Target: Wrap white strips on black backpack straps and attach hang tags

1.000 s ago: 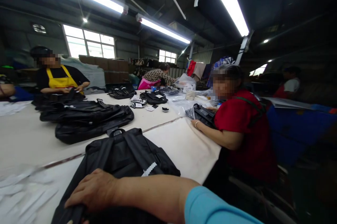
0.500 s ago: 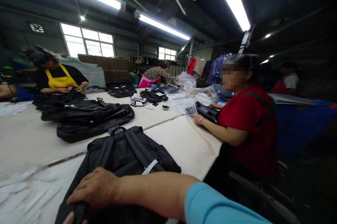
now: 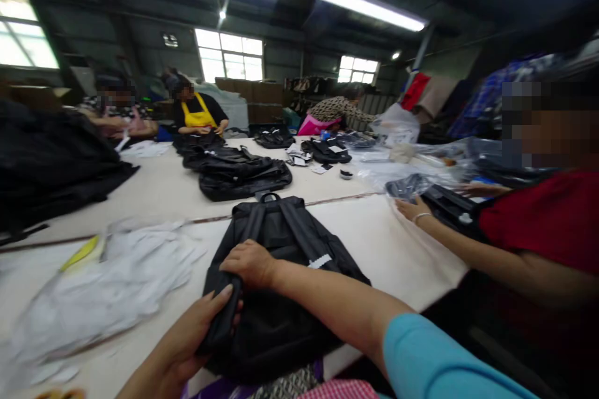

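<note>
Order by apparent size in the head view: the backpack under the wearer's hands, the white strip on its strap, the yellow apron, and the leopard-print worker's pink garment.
1. Backpack
2. Yellow apron and pink garment: too alike to rank
3. White strip

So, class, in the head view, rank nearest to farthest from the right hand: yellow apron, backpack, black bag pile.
1. Backpack: touching the right hand.
2. Black bag pile: beyond the backpack, slightly left.
3. Yellow apron: farther back, left.
</note>
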Tool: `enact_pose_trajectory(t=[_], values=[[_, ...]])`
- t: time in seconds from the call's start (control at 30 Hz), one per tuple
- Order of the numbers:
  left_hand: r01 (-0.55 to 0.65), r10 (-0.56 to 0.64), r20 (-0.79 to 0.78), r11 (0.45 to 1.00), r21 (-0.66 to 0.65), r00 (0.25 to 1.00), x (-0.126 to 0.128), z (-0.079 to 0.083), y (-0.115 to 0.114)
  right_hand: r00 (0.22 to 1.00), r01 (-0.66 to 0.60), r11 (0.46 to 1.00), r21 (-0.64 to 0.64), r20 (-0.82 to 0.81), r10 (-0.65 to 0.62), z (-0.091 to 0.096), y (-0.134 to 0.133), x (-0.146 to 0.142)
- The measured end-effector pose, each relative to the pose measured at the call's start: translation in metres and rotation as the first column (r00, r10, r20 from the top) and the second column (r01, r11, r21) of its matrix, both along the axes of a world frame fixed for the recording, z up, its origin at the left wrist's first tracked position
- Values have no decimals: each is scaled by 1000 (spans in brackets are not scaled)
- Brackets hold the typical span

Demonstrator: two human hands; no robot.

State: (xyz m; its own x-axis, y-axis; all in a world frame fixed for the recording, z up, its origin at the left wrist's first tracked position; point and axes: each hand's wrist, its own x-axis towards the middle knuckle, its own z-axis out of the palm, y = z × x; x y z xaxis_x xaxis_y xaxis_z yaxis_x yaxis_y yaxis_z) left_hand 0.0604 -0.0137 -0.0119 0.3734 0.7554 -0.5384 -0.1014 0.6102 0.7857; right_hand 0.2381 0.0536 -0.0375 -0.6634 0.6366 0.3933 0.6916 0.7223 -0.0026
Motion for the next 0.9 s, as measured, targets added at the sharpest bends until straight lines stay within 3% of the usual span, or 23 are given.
enact_pose_trajectory(t=[0.13, 0.33, 0.73, 0.83, 0.9], values=[[-50, 52, 44, 998, -44, 998, 2, 3, -4, 988, -153, 981, -116, -28, 150, 11, -9, 9], [-33, 48, 109, 991, -132, 993, -6, -13, 0, 989, -139, 972, -190, -75, 126, 14, -15, 14], [-36, 48, 127, 995, -93, 991, -9, -29, 0, 993, -92, 989, -116, -83, 83, -26, -11, 2], [-45, 56, 136, 996, -79, 989, -9, -33, -2, 994, -88, 975, -206, -79, 73, -24, -13, 1], [-35, 44, 141, 997, -67, 989, -9, -35, -4, 993, -116, 937, -329, -69, 99, -13, -12, 5]])
